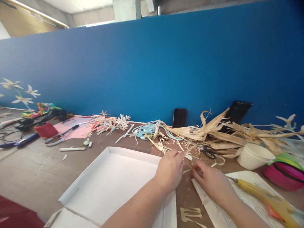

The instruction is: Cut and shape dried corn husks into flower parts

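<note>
Above the right edge of the white open box (111,177), my left hand (169,169) is closed, its fingers curled down over the strips. What it grips is hidden. My right hand (211,180) is pinched just to the right, thumb and fingertips together. Whatever is in that pinch is too small to name. A pale petal-shaped piece (188,156) shows at my left fingertips, and a thin pale green strip (187,171) lies between the hands. Dry corn husk (213,126) is heaped beyond them, with scissors (207,152) at its near side.
A yellow glue gun (263,196) rests on printed paper (247,177) at right, near a cream cup (255,156) and a pink pouch (283,175). Blue ribbon (147,129) and husk flowers (116,122) line the back. A phone (179,117) leans on the blue partition (147,69).
</note>
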A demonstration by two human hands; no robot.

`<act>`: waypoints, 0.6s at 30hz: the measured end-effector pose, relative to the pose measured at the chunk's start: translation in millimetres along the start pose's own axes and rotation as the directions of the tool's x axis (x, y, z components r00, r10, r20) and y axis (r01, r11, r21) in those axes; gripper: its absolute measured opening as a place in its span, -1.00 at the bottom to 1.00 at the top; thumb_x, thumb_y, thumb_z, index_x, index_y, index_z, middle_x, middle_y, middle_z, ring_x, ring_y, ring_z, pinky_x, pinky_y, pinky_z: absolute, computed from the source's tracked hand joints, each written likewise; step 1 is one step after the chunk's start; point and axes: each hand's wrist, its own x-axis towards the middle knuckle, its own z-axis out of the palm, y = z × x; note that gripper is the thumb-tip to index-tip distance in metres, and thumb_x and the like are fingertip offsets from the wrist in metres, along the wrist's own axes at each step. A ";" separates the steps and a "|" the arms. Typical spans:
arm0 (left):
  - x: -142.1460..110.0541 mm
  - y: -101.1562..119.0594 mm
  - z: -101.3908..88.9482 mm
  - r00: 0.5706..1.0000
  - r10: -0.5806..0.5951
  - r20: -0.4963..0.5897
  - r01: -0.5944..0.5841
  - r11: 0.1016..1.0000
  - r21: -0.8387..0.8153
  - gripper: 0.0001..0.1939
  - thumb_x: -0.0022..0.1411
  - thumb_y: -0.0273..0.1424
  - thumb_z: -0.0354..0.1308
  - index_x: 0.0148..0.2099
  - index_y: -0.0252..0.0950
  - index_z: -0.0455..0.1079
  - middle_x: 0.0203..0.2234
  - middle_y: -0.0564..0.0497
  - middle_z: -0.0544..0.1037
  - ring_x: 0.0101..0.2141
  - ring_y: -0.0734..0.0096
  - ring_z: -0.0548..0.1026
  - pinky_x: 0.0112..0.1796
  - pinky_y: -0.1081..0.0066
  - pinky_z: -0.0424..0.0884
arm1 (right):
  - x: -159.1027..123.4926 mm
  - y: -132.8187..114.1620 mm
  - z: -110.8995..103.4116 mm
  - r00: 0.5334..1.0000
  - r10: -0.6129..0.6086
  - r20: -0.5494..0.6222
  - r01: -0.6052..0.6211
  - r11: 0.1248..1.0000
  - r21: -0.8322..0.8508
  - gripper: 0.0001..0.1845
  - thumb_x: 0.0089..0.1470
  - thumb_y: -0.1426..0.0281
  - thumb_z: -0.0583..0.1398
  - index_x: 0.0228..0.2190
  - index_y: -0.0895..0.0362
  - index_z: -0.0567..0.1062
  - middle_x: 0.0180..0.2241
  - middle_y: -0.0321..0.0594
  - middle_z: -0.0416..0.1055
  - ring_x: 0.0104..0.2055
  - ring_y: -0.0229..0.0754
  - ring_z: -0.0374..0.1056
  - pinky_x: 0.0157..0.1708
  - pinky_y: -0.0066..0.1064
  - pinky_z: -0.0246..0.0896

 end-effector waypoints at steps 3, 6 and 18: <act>2.7 2.5 5.6 0.994 0.110 0.012 -0.110 0.994 -0.018 -0.68 0.20 -0.41 -0.04 0.02 -0.18 0.25 -0.26 0.00 0.41 -0.22 0.36 0.34 -0.22 0.41 0.31 | -0.7 -1.2 -0.9 1.000 -0.008 0.013 0.008 1.000 -0.030 -0.88 0.03 0.30 0.00 -0.41 0.01 0.31 -0.49 -0.28 0.49 -0.41 -0.08 0.42 -0.54 -0.43 -0.07; 5.6 2.9 12.1 0.990 0.134 0.038 -0.135 0.991 0.015 -0.79 0.21 -0.41 -0.06 -0.13 -0.23 0.33 -0.31 0.00 0.42 -0.26 0.36 0.35 -0.23 0.40 0.30 | -0.6 -2.8 -2.8 1.000 -0.027 0.009 0.027 0.999 -0.037 -0.89 0.02 0.31 0.01 -0.42 0.01 0.32 -0.47 -0.27 0.49 -0.41 -0.08 0.42 -0.54 -0.43 -0.08; 3.5 -2.5 5.1 0.984 -0.006 0.179 -0.023 0.987 0.158 -0.81 0.21 -0.37 -0.10 -0.26 -0.30 0.32 -0.33 -0.04 0.43 -0.30 0.35 0.37 -0.30 0.42 0.29 | -2.1 6.4 0.6 1.000 -0.008 -0.011 0.010 0.987 0.159 -0.76 0.05 0.31 0.00 -0.25 -0.06 0.39 -0.34 -0.31 0.53 -0.30 -0.10 0.43 -0.44 -0.40 0.10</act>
